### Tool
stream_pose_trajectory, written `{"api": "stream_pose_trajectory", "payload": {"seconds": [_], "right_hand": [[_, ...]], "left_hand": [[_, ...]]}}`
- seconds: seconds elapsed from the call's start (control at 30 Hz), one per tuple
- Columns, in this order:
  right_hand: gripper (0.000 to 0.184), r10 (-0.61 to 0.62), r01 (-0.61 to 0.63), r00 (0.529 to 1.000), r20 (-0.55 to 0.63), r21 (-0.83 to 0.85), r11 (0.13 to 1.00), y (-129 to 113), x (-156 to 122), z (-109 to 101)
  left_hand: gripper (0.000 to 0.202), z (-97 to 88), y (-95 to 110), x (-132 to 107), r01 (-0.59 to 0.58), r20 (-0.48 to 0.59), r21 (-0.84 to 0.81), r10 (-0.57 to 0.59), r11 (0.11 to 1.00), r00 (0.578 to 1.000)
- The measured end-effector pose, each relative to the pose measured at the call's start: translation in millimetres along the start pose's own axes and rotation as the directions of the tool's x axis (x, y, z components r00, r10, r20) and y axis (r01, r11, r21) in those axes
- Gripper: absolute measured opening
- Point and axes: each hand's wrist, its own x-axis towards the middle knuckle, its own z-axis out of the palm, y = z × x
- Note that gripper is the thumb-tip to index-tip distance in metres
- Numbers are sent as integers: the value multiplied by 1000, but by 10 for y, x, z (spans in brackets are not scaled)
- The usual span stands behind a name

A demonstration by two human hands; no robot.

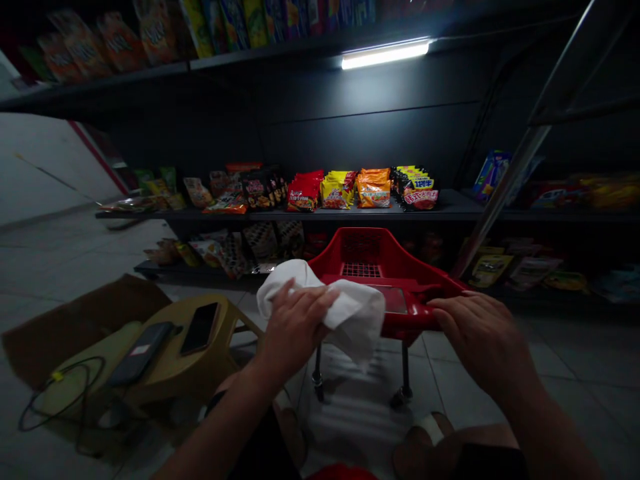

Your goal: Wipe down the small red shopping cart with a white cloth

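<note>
Cloth (pixel 356 321) white. Cart (pixel 363 245) red, dark square-grid panel. Stool (pixel 220 347) mustard yellow. Packets (pixel 373 190) red, yellow, orange. Shelf (pixel 447 208) charcoal. Floor tiles (pixel 575 353) pale grey, thin dark joints.

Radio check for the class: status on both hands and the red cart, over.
Left hand pressing white cloth on red cart. Right hand on cart edge. Yellow stool off left.

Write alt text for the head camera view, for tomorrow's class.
The person's left hand holds a soft white cloth against a red plastic wheeled shopping basket, while the right hand rests on its rim, before dark shelves of bright snack packets.
</note>
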Motion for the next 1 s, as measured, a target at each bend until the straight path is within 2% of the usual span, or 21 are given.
{"api": "stream_pose_trajectory", "payload": {"seconds": [0.1, 0.17, 0.23, 0.37, 0.47, 0.53, 0.6, 0.67, 0.73, 0.83, 0.9, 0.93, 1.0], "right_hand": [[32, -9, 8, 1000, -13, -61, 998, -182, 24, 46], [32, 4, -7, 1000, -27, -84, 996, -329, 52, 58], [30, 28, -33, 998, -63, -82, 996, -441, 71, 75], [25, 41, -44, 991, -129, -27, 999, -517, 62, 132], [24, 5, -5, 983, -181, -1, 1000, -482, 39, 161], [25, -21, 21, 980, -197, -2, 1000, -452, 31, 169], [25, -28, 29, 982, -188, 0, 1000, -439, 29, 174], [24, -16, 17, 982, -186, 4, 1000, -449, 29, 183], [23, -6, 7, 982, -190, 4, 1000, -482, 31, 196], [21, -7, 8, 979, -204, 4, 1000, -568, 45, 217], [20, 3, -3, 977, -215, 0, 1000, -638, 64, 226], [20, 13, -14, 975, -222, -3, 1000, -672, 76, 229], [20, 33, -36, 974, -223, -11, 999, -724, 95, 234]], "left_hand": [[32, -21, -81, -66, 193, -35, 11, -192, 981, 981], [33, 35, 43, -37, 249, -83, 16, -247, 968, 965], [37, 133, 296, 51, 241, -155, 2, -238, 970, 959], [37, 326, 869, 300, 17, -177, -28, -22, 999, 984], [34, 365, 1022, 397, -121, -166, -7, 118, 993, 979], [36, 330, 931, 361, -179, -170, 11, 178, 984, 969], [39, 266, 711, 245, -176, -169, 19, 176, 984, 970], [41, 195, 402, 75, -115, -141, 26, 117, 993, 983], [38, 136, 59, -102, -28, -161, 29, 32, 999, 987], [38, 88, -341, -274, 194, -195, 29, -185, 981, 963], [36, 98, -395, -282, 311, -248, -34, -309, 950, 918], [35, 118, -338, -256, 351, -261, -59, -354, 935, 898], [35, 181, -73, -157, 362, -287, -78, -369, 929, 884]]}}
